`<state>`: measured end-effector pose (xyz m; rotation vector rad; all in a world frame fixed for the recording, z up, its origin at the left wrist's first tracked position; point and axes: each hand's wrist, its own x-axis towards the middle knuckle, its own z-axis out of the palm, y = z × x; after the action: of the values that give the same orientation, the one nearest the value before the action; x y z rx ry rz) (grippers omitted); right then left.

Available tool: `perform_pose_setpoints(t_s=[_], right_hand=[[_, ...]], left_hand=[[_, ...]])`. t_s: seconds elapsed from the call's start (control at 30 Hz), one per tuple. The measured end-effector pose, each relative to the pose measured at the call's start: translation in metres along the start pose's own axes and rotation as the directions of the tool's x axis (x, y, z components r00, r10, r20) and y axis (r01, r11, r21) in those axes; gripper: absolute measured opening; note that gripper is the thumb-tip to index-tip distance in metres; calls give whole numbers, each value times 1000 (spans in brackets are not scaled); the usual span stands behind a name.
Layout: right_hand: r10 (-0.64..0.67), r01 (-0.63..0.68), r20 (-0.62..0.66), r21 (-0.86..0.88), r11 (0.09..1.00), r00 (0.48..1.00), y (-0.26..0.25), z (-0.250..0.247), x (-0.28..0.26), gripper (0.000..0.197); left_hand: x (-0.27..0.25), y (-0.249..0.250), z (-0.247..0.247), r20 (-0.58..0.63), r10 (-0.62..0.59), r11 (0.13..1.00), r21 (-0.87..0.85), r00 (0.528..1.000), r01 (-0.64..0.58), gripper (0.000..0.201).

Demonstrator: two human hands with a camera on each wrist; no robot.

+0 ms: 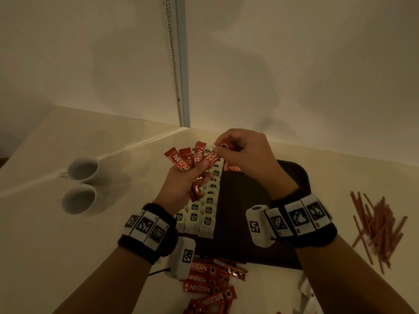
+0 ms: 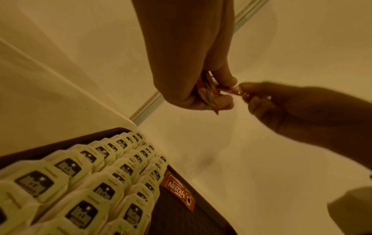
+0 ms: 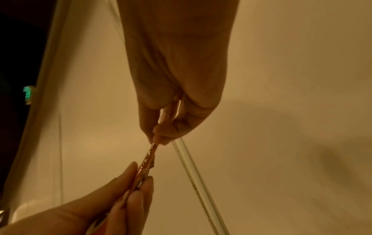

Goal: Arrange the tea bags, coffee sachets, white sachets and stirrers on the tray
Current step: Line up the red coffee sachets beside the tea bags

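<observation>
Head view: left hand (image 1: 181, 184) grips fanned coffee sachets (image 1: 181, 162); right hand (image 1: 247, 155) fingers pinching one. Best laid flat on tray (image 1: 292, 175) at twelve o'clock, beside tea bags (image 1: 207, 207).

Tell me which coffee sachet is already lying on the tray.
The single coffee sachet lying flat at the tray's far edge, beside the tea bag rows. The others are fanned in the left hand or piled off the tray's near edge.

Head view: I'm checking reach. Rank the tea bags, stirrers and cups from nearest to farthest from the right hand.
1. Tea bags, in rows on the tray's left side, just left of the right hand.
2. Stirrers, loose heap at the right.
3. Cups, far left.
</observation>
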<state>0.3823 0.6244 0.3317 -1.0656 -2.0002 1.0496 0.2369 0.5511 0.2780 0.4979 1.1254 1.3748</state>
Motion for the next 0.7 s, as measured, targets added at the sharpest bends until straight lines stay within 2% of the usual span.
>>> perform_pose_setpoints(t_s=[0.1,0.17,0.27,0.37,0.5,0.7], right_hand=[[22,-21,-2,47,999,1000,-5,-2,2,12],[64,-63,-6,91,994,998,-6,-6,2,14],[136,-137,17,158,978,991,-1,-10,0,9],[205,-214,64,195,957,977,11,-10,-3,9],[224,-241,93,263,934,970,17,-11,-8,10],[238,-256,96,353,900,967,21,-15,-10,11]], left_hand=[[-1,0,1,35,-8,997,-74,999,11,24],[-2,2,2,36,-1,996,-93,999,4,22],[0,7,1,-51,58,998,-29,997,-60,10],[4,14,-2,-133,130,991,23,983,-128,6],[3,18,-2,-82,161,985,82,984,-154,10],[5,14,2,-111,181,978,123,977,-168,5]])
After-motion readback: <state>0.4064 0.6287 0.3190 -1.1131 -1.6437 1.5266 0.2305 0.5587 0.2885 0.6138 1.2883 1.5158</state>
